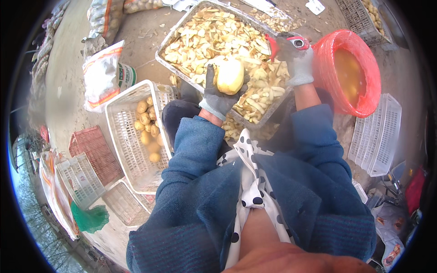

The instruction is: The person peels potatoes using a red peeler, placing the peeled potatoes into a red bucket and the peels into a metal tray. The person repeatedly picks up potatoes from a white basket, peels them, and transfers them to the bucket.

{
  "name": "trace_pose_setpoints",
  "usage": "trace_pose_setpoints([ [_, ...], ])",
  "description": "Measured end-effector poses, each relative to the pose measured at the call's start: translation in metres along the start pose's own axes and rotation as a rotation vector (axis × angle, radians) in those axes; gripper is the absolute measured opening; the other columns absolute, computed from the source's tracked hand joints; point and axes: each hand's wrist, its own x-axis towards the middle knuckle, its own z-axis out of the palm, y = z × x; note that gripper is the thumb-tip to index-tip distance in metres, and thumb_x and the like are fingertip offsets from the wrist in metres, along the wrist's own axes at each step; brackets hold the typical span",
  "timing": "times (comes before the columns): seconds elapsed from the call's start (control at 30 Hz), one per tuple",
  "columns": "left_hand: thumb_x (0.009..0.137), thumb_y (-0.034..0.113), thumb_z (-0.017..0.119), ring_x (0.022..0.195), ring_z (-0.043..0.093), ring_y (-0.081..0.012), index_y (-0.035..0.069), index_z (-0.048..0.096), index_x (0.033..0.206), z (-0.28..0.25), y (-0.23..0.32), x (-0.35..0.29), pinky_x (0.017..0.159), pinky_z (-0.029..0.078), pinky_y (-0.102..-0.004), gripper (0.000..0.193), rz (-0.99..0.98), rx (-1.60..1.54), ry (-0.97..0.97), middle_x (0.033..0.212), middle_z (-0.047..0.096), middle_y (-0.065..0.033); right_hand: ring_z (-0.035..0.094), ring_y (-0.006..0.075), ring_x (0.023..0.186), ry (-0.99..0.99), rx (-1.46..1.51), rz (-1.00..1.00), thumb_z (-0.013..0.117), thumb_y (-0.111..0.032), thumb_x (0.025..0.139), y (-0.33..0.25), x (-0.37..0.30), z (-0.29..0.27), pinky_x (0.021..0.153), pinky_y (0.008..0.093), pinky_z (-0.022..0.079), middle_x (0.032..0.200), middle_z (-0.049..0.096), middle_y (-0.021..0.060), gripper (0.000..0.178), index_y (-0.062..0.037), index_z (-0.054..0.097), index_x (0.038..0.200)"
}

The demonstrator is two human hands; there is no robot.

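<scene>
Well, left hand (220, 98): gloved in grey, it cradled a large, pale peeled potato (230, 76) between thumb and fingers.
Peeled potato: it sat raised over the near-left part of the peelings tray, off its surface.
Right hand (298, 61): also gloved, it was curled around a red peeler-like tool (272, 48) at the tray's right side, well apart from the potato.
Peelings tray (159, 54): rectangular and shallow, it lay ahead of the person, heaped with cream and yellowish potato peelings (205, 38).
Red bucket (372, 68): lined with red plastic, it stood just right of the right hand and contained murky brownish-yellow liquid with pale lumps, too blurred to name.
White slatted crate (110, 109): at the left, it held loose tan potatoes (144, 118), gathered mostly toward its far and right side.
Far-right crate (351, 20): it held more potatoes, partly cut off by the rim of the view.
Mesh sack (104, 22): at the far left, it bulged with potatoes.
Near-left crates: a reddish crate (94, 152) stood beside a whitish one (82, 179).
</scene>
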Motion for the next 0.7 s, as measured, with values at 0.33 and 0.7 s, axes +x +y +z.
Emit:
trace_pose_setpoints([
  [0.33,0.079,0.057,0.045,0.095,0.054,-0.0396,0.004,0.037,0.126,-0.016,-0.005,-0.015,0.061,0.051,-0.045,0.071,-0.134,-0.228,-0.237,0.114,0.051,-0.0194,0.056,0.0122,0.06,-0.046,0.045,0.24,0.056,-0.005,0.076,-0.01,0.004,0.005,0.049,0.0243,0.043,0.071,0.057,0.0025,0.006,0.0013,0.057,0.075],
  [0.7,0.056,0.017,0.075,0.093,0.056,-0.0183,-0.002,0.037,0.125,-0.007,-0.004,-0.01,0.078,0.047,-0.0276,0.082,-0.044,0.821,-0.225,0.106,0.054,-0.0136,0.052,0.0123,0.054,-0.418,-0.134,-0.212,0.06,-0.008,0.07,-0.031,-0.012,-0.019,0.048,0.024,0.041,0.066,0.055,0.0034,0.012,-0.0031,0.06,0.08],
])
